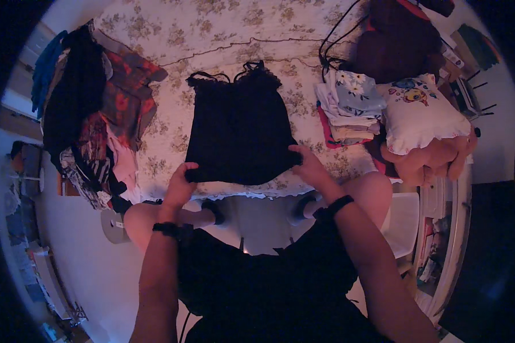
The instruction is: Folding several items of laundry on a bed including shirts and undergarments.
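In the head view, a black top (238, 128) is laid flat on the bed (171, 34). Its bottom left corner is pinched by the left hand (180, 184), fingers closed on the cloth. Its bottom right corner is gripped by the right hand (310, 166). The hem is best kept level and the cloth pulled smooth, so no wrinkles are folded in. A pile of folded clothes (349, 106) is seen near the right.

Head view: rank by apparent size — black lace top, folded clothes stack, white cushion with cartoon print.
1. black lace top, clearly largest
2. white cushion
3. folded clothes stack

Cushion and stack look close in size; the fisheye bends the cushion near the rim, so that order is unsure.
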The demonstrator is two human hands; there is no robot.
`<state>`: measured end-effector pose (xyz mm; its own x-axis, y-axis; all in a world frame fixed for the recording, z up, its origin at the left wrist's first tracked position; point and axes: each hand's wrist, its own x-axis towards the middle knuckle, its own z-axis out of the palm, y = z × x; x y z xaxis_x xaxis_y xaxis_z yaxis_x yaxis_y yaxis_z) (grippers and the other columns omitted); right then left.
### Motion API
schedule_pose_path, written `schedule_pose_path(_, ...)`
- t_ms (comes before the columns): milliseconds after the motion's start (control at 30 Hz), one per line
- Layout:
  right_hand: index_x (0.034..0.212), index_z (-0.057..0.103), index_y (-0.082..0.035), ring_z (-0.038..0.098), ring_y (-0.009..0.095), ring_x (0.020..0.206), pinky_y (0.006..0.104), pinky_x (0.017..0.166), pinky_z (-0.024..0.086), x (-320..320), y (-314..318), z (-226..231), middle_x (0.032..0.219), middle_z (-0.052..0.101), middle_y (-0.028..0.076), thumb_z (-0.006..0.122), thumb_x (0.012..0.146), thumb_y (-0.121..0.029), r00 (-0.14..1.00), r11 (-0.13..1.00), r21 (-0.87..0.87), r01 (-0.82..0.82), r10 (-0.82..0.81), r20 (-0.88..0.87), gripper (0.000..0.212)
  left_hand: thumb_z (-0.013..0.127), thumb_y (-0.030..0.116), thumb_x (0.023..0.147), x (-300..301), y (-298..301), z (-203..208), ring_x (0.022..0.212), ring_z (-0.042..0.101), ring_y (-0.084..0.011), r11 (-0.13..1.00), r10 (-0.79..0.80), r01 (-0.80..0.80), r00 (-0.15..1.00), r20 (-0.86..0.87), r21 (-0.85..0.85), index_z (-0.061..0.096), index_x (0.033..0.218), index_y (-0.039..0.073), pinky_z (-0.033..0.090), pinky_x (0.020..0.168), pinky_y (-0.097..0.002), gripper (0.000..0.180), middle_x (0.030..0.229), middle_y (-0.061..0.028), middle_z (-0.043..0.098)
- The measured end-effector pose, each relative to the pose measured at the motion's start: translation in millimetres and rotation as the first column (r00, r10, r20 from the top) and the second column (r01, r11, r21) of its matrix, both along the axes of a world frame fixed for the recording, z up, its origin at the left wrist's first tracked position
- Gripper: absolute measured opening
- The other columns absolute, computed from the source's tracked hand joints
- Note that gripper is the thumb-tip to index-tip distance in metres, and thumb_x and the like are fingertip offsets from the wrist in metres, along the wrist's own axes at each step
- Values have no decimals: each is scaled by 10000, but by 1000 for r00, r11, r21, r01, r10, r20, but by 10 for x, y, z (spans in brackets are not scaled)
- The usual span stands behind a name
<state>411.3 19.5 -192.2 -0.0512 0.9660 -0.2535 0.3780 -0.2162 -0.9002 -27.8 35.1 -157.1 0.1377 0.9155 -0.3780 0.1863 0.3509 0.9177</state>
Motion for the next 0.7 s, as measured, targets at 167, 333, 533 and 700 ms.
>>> schedule_pose_path(167, 1302, 615, -51, 610, 375, 1206, 426, 1024, 505, -187, -59, 4, 1319, 590, 212, 749, 834, -79, 964, 963, 264, -52, -21, 265, 488, 725, -25, 804, -109, 11, -173, 1106, 647, -318, 919, 8, 198, 855, -519, 341, 593, 1192, 15, 481, 1023, -384, 412, 1180, -178, 664)
schedule_pose_path(333, 1167, 685, -31, 667, 363, 1091, 420, 939, 532, -149, 72, -68, 1137, 679, 193, 768, 858, -129, 924, 956, 293, -35, -80, 373, 335, 765, 78, 842, 3, 89, -108, 1022, 674, -305, 931, 41, 158, 849, -526, 328, 642, 1087, 17, 514, 927, -393, 281, 1052, -172, 695)
schedule_pose_path(533, 1096, 732, -28, 659, 381, 1082, 445, 969, 528, -262, 194, -5, 1131, 696, 218, 772, 847, -183, 960, 987, 146, 71, -107, 260, 296, 751, 185, 899, -99, 204, -236, 764, 681, -266, 950, 121, 45, 860, -496, 310, 697, 894, -6, 532, 743, -387, 198, 782, -139, 696)
schedule_pose_path(700, 1305, 652, -50, 598, 383, 1206, 436, 1042, 502, -251, 129, 11, 1263, 632, 231, 802, 802, -179, 919, 957, 247, -155, 48, 391, 540, 767, 215, 910, -141, 358, -278, 647, 629, -178, 955, 263, -190, 894, -362, 227, 713, 823, 2, 492, 622, -329, 236, 689, -63, 660)
